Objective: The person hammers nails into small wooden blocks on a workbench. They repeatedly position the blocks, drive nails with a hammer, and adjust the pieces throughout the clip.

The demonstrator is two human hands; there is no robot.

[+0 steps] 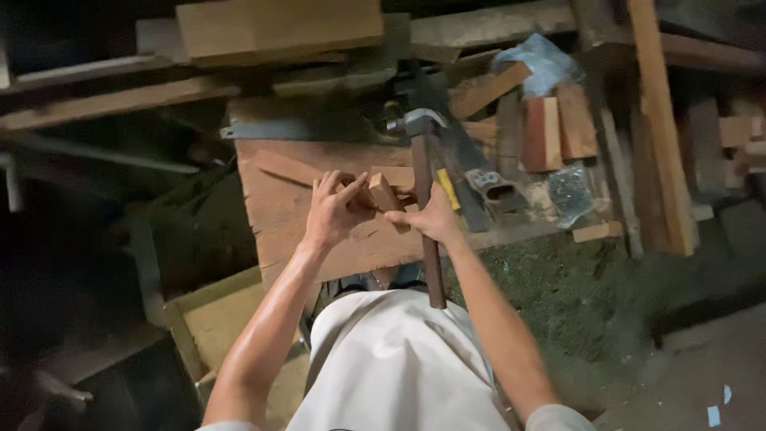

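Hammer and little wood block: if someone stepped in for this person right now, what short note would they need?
Left hand: fingers pinch the small wood block, steadying it on the workbench board.
Right hand: gripping the hammer partway up its handle, head raised above the block.
Nearby: a handsaw lies behind the board, red-brown wood blocks sit to the right.
Done: block is positioned and held.
Left: whether a nail is set cannot be seen; the striking appears yet to come.

Small wood block (382,191) at frame centre on workbench (279,207), between left hand (331,209) and right hand (431,217); hammer (424,172) right of block; saw (295,128) behind; offcuts (558,128) upper right.
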